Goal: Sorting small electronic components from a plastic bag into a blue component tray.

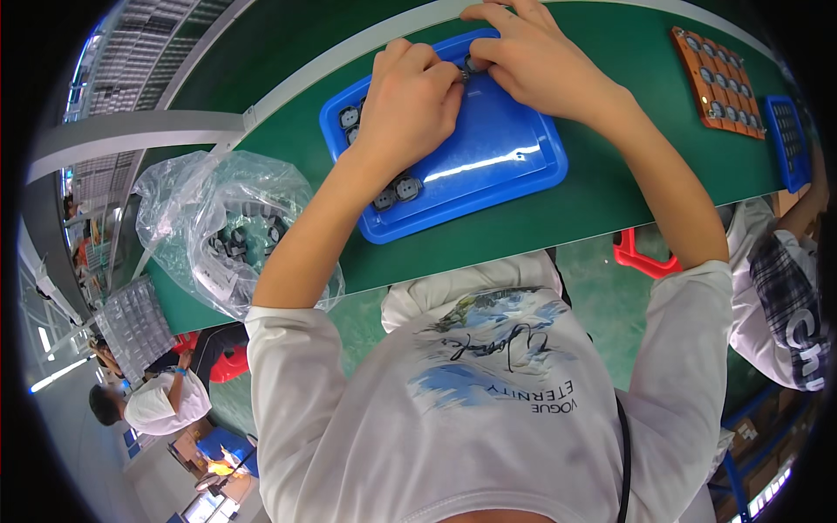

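Filling blue tray (514, 166) on green table (610, 196): both hands meet at far edge, left hand (408, 103) and right hand (534, 54) pinching small grey part (466, 70). Few parts seated along left edge; most tray bare. Bag of parts (228, 231) left, still stocked.

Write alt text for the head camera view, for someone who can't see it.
Both of a person's hands, left hand and right hand, pinch small dark round parts at the far edge of a blue tray on a green table. A clear plastic bag of similar parts lies to the left; an orange tray sits far right.
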Demonstrator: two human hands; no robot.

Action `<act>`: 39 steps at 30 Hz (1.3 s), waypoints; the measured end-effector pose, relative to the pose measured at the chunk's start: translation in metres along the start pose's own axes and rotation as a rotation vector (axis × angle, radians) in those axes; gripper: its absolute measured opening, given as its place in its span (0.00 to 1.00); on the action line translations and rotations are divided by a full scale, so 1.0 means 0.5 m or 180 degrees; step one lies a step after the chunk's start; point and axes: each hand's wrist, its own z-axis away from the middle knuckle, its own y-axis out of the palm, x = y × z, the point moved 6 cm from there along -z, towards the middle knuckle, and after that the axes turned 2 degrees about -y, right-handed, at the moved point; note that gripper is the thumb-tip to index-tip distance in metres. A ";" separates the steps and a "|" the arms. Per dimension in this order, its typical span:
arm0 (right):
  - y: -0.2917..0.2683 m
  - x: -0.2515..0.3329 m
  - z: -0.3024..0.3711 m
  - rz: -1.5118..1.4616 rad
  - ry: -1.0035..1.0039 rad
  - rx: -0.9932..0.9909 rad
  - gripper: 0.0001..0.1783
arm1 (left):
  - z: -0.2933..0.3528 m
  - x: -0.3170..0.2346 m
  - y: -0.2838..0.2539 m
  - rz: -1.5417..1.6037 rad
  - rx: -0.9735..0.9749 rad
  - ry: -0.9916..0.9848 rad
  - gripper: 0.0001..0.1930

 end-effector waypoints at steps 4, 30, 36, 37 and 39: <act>0.003 -0.001 0.000 -0.0069 0.0010 0.0048 0.07 | -0.001 0.009 0.000 -0.0065 -0.0036 -0.0100 0.02; 0.039 -0.007 0.008 0.0130 0.0064 0.0169 0.05 | 0.007 0.030 -0.047 0.0169 0.0281 -0.0364 0.07; 0.040 -0.021 0.016 -0.0071 0.0229 0.0253 0.05 | 0.158 0.027 -0.281 0.0208 -0.0519 -0.1071 0.06; 0.040 -0.023 0.015 -0.0101 0.0217 0.0310 0.06 | 0.210 0.039 -0.311 0.0307 -0.0597 -0.1428 0.05; 0.032 -0.012 0.008 -0.0185 0.0111 0.0378 0.07 | 0.320 0.051 -0.374 0.0337 -0.0713 -0.1860 0.05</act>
